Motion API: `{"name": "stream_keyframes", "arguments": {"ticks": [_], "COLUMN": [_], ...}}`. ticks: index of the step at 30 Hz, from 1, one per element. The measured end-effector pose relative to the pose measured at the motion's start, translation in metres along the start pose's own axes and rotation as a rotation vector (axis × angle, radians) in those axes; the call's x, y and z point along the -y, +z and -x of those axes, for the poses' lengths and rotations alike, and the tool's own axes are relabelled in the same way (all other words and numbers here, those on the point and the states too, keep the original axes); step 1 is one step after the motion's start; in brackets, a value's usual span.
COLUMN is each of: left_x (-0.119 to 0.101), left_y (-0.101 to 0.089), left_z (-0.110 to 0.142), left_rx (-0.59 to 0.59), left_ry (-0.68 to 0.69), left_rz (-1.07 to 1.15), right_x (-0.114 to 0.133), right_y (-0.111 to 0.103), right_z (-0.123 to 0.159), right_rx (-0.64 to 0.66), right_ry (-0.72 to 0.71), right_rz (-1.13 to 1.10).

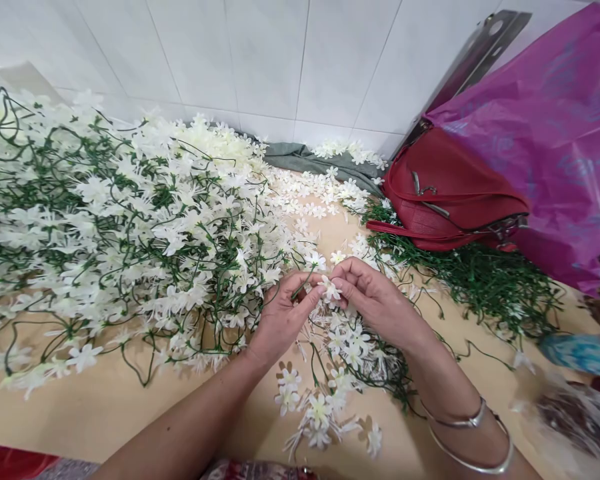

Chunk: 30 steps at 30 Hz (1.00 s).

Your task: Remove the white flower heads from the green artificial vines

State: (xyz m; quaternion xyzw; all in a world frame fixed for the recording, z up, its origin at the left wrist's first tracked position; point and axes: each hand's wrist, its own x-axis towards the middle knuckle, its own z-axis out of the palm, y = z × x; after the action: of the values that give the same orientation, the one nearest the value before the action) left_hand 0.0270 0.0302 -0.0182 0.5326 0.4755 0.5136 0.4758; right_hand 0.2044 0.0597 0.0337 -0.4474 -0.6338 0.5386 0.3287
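Apparently a craft workshop: pale tiled wall (265, 60), beige table (80, 407), big heap of artificial white flowers (173, 237).

The left grip (283, 307) and right grip (380, 300) hide the base of the white flower (329, 289) between them, so we cannot see whether the green stem (299, 287) joins it. The left edge of the view cuts off the flower heap (170, 233), and the right edge crops the purple bag (545, 133) and clear plastic bag (593, 410), whose dark contents we cannot identify.
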Motion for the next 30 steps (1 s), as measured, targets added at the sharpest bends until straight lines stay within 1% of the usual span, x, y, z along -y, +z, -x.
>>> {"name": "stream_keyframes", "arguments": {"ticks": [7, 10, 14, 16, 18, 20, 21, 22, 23, 24, 26, 27, 30], "left_x": [-0.007, -0.01, -0.01, -0.01, -0.011, -0.011, -0.011, -0.01, -0.01, -0.009, -0.008, -0.008, -0.009], "left_y": [-0.001, -0.001, -0.001, -0.001, 0.0, 0.0, 0.001, 0.001, 0.002, 0.002, 0.003, 0.004, 0.005], "left_z": [0.001, 0.002, 0.002, 0.001, 0.0, 0.0, 0.0, 0.001, 0.001, 0.002, 0.002, 0.002, 0.002], "left_rx": [0.006, 0.012, 0.02, 0.018, 0.042, 0.057, 0.057, 0.048, 0.034, 0.017, -0.006, -0.015, -0.033], "left_ry": [0.035, -0.005, -0.075, -0.061, -0.025, -0.003, -0.012, -0.03, -0.054, -0.076, -0.099, -0.097, -0.084], "left_rz": [-0.044, -0.006, 0.043, 0.028, 0.016, 0.021, 0.028, 0.036, 0.044, 0.053, 0.067, 0.068, 0.056], "right_x": [-0.003, -0.003, -0.001, 0.001, 0.004, 0.006, 0.006, 0.005, 0.003, 0.001, -0.007, -0.011, -0.022], "right_y": [-0.003, -0.003, -0.002, 0.002, 0.005, 0.003, 0.0, -0.006, -0.012, -0.02, -0.034, -0.039, -0.043], "right_z": [0.004, 0.002, 0.001, 0.003, 0.005, 0.006, 0.004, 0.001, -0.004, -0.01, -0.027, -0.036, -0.062], "right_rx": [-0.02, -0.036, -0.079, -0.073, -0.054, -0.044, -0.061, -0.102, -0.174, -0.283, -0.493, -0.526, -0.533], "right_ry": [0.037, 0.053, 0.068, 0.054, 0.023, 0.001, -0.005, -0.012, -0.024, -0.038, -0.034, -0.025, -0.022], "right_rz": [-0.019, -0.032, 0.045, 0.08, 0.131, 0.206, 0.256, 0.316, 0.395, 0.498, 0.775, 0.918, 1.018]}}
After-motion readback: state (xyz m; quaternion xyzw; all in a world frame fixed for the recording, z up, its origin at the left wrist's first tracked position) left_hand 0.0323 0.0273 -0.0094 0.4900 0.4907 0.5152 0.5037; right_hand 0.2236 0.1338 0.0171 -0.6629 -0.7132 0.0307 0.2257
